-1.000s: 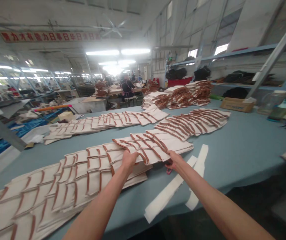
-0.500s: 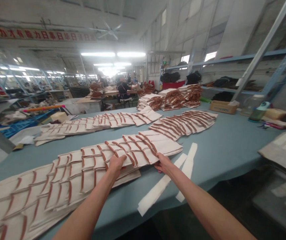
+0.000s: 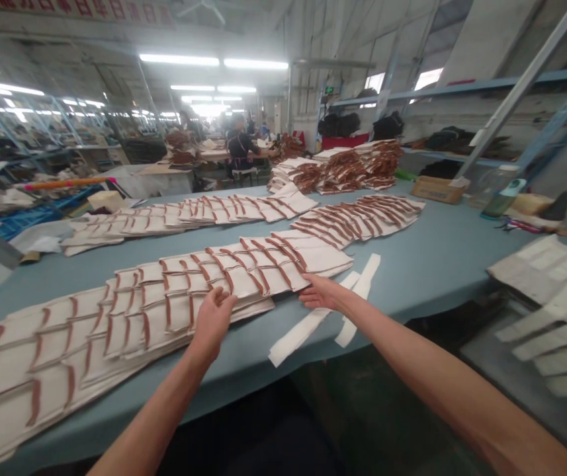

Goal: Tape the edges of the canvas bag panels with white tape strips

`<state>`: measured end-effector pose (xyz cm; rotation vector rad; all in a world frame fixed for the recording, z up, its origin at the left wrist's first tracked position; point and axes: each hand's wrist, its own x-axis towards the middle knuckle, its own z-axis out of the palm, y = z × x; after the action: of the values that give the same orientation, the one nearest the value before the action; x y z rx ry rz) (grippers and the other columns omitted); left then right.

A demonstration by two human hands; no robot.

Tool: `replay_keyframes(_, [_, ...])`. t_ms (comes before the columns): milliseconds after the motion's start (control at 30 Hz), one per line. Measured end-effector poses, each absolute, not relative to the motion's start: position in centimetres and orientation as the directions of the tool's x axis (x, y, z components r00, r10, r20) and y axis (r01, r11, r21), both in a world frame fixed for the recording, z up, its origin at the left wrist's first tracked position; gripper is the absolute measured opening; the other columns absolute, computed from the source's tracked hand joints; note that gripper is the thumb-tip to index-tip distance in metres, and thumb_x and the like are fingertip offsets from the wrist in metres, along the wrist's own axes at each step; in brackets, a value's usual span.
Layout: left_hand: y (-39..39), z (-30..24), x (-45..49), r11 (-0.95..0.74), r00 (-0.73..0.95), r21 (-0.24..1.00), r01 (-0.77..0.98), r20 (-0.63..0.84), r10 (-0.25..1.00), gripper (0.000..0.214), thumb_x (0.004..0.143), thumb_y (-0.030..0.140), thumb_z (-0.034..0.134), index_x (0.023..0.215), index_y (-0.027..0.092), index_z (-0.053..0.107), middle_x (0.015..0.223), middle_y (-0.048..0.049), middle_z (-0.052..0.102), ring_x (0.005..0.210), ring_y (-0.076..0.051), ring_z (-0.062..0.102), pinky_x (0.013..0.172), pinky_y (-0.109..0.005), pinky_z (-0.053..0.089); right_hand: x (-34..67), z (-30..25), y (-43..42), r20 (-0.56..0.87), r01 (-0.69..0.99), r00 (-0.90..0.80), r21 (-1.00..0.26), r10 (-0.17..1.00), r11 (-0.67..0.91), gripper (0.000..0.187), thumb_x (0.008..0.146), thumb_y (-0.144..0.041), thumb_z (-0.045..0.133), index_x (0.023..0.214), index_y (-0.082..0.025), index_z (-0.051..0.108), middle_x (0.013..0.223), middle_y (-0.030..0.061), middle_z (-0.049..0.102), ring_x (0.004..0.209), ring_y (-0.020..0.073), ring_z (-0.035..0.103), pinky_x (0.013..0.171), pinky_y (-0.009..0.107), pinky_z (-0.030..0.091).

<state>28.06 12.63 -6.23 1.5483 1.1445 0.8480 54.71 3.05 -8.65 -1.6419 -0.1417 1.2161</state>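
Note:
A long fanned row of cream fabric pieces with brown straps (image 3: pixel 164 297) lies along the near side of the blue-grey table (image 3: pixel 442 258). My left hand (image 3: pixel 214 317) curls over the near edge of this row at its right-hand part, thumb on top. My right hand (image 3: pixel 320 292) grips the row's right end at the near corner, fingers tucked under the last pieces. Two white fabric strips (image 3: pixel 313 324) lie on the table just beside and under my right wrist.
Two more fanned rows (image 3: pixel 204 210) (image 3: pixel 362 221) lie farther back, with tall stacks (image 3: pixel 343 170) behind them. A cardboard box (image 3: pixel 435 188) and a bottle (image 3: pixel 501 195) stand at the far right. Pale sheets (image 3: pixel 546 271) sit on a low surface right. A person (image 3: pixel 238 149) works far off.
The camera has tilted down and drifted, so the table sits higher in view. Both hands have stayed at the row's right end, and the bunch they held lies flatter on the table.

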Motion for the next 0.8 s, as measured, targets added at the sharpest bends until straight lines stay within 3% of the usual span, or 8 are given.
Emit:
replay_keyframes(133, [7.1,-8.3,26.3,-0.243,0.512,0.908,0.341,0.038,0.858,0.024,0.087,0.033,0.062,0.1,0.015,0.072,0.088,-0.0074,0.077,0.083,-0.023,0.071,0.076,-0.032,0.054,54.8,-7.4,0.8,-0.575,-0.345,0.555,-0.816,0.601,-0.463,0.031,0.1,-0.034,0.065,0.124,-0.015,0.063,0.121,0.0088,0.066,0.1,0.0217,0.068,0.085,0.041,0.06])
replay_keyframes(233, [4.2,-9.7,26.9,-0.416,0.659,0.825,0.383,0.072,0.749,0.019,0.09,0.028,0.056,0.084,0.02,0.073,0.079,-0.0041,0.074,0.077,-0.022,0.069,0.071,-0.031,0.051,55.4,-5.7,-1.7,-0.478,-0.261,0.633,-0.872,0.609,-0.414,0.025,0.1,-0.033,0.065,0.117,-0.014,0.065,0.11,0.0064,0.069,0.089,0.0179,0.069,0.077,0.035,0.06])
replay_keyframes(367, [3.0,-10.5,29.6,-0.649,0.759,0.631,0.425,0.142,0.636,0.017,0.09,0.029,0.062,0.097,0.017,0.071,0.096,-0.0105,0.072,0.095,-0.03,0.064,0.085,-0.04,0.048,54.4,-4.3,-6.3,-0.292,-0.169,0.747,-0.952,0.597,-0.255,0.019,0.098,-0.032,0.065,0.106,-0.015,0.069,0.092,0.0019,0.071,0.067,0.01,0.061,0.057,0.021,0.049])
replay_keyframes(433, [2.8,-10.6,30.9,-0.737,0.798,0.523,0.428,0.164,0.579,0.032,0.085,0.031,0.07,0.113,0.015,0.068,0.113,-0.015,0.068,0.106,-0.035,0.059,0.093,-0.047,0.045,52.3,-4.9,-8.8,-0.243,-0.16,0.768,-0.969,0.592,-0.19,0.021,0.093,-0.035,0.069,0.102,-0.016,0.072,0.086,0.0013,0.073,0.063,0.0088,0.058,0.051,0.018,0.042])
replay_keyframes(500, [2.7,-10.8,31.9,-0.806,0.844,0.427,0.409,0.158,0.512,0.038,0.083,0.027,0.072,0.119,0.015,0.065,0.119,-0.0162,0.066,0.108,-0.036,0.057,0.095,-0.05,0.044,49.3,-6.6,-10.9,-0.264,-0.196,0.749,-0.964,0.608,-0.178,0.028,0.084,-0.042,0.074,0.093,-0.015,0.073,0.079,0.0028,0.073,0.058,0.01,0.056,0.047,0.019,0.04])
replay_keyframes(600, [2.9,-11.0,32.3,-0.875,0.902,0.326,0.358,0.122,0.414,0.019,0.087,0.014,0.063,0.106,0.015,0.067,0.113,-0.0155,0.066,0.104,-0.034,0.057,0.092,-0.048,0.046,44.7,-10.1,-13.1,-0.364,-0.293,0.671,-0.931,0.647,-0.219,0.04,0.071,-0.051,0.081,0.083,-0.013,0.074,0.07,0.0054,0.072,0.053,0.0121,0.056,0.042,0.02,0.037])
replay_keyframes(700, [3.8,-11.0,32.0,-0.916,0.946,0.287,0.28,0.083,0.315,0.012,0.092,0.011,0.056,0.093,0.018,0.065,0.104,-0.0107,0.066,0.096,-0.028,0.059,0.086,-0.04,0.048,41.8,-13.2,-13.8,-0.436,-0.383,0.611,-0.893,0.661,-0.234,0.047,0.072,-0.057,0.079,0.088,-0.014,0.074,0.073,0.0056,0.072,0.055,0.0124,0.057,0.044,0.019,0.039])
replay_keyframes(800, [4.9,-10.6,31.7,-0.932,0.967,0.293,0.215,0.067,0.244,0.018,0.098,0.015,0.049,0.087,0.021,0.062,0.094,-0.0053,0.065,0.087,-0.021,0.06,0.079,-0.032,0.048,41.2,-14.5,-13.0,-0.461,-0.436,0.57,-0.871,0.68,-0.225,0.049,0.075,-0.06,0.077,0.093,-0.014,0.074,0.079,0.0064,0.073,0.06,0.0127,0.06,0.047,0.019,0.042])
